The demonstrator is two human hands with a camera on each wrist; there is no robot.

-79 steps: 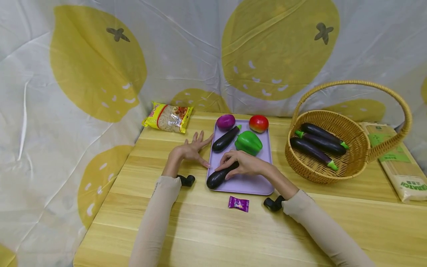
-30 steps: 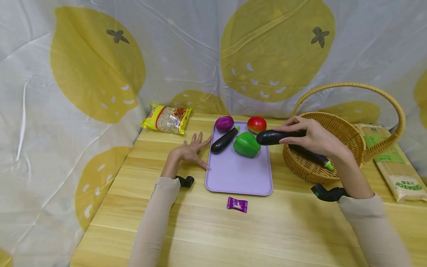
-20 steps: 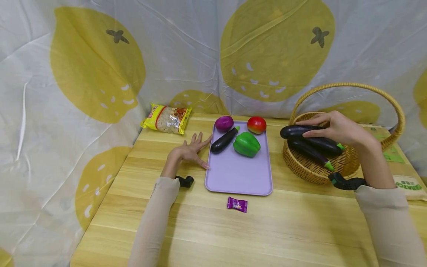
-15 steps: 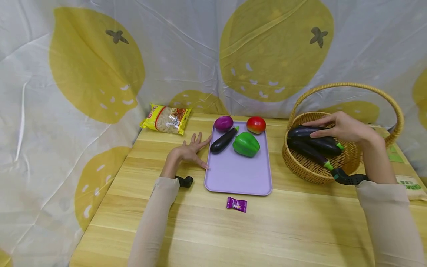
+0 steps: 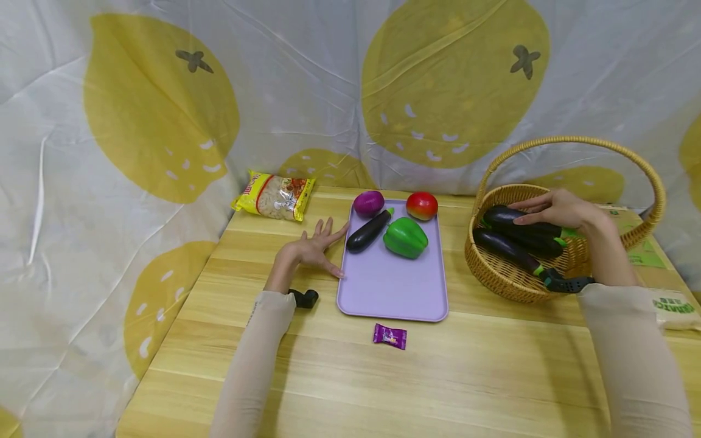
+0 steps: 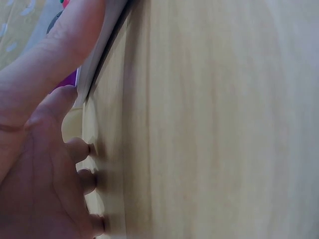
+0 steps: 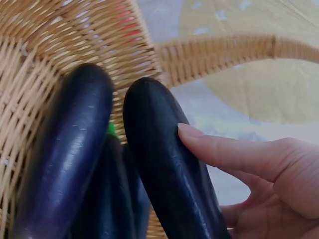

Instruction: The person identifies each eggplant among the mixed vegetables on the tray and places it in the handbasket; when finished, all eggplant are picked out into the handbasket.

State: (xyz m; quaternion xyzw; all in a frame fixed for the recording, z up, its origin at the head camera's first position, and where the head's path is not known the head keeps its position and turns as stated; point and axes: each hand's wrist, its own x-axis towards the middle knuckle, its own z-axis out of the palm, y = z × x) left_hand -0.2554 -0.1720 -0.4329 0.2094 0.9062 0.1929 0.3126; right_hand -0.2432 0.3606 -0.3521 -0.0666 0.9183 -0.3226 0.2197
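Observation:
In the head view my right hand (image 5: 566,213) pinches a dark eggplant (image 5: 497,215) inside the wicker basket (image 5: 498,285). The right wrist view shows my thumb (image 7: 224,149) along the side of this held eggplant (image 7: 162,149), with other eggplants (image 7: 65,149) lying beside and below it. My left hand (image 5: 312,248) is spread at the left edge of the lilac tray (image 5: 391,292), fingertips on the wood and thumb at the tray's rim. On the tray are another eggplant (image 5: 368,232), a green bell pepper (image 5: 405,238), a purple onion-shaped piece (image 5: 369,204) and a red round fruit (image 5: 421,205).
A yellow snack-like bag (image 5: 275,195) lies at the back left. In front of the tray is a small purple wrapped candy (image 5: 390,336). The basket's tall handle (image 5: 575,140) arches over it, and a long noodle-like packet (image 5: 676,307) lies to its right.
My right hand has lifted an eggplant off the tray's front, carried it right and lowered it into the basket onto the others. My left hand stays at the tray's edge.

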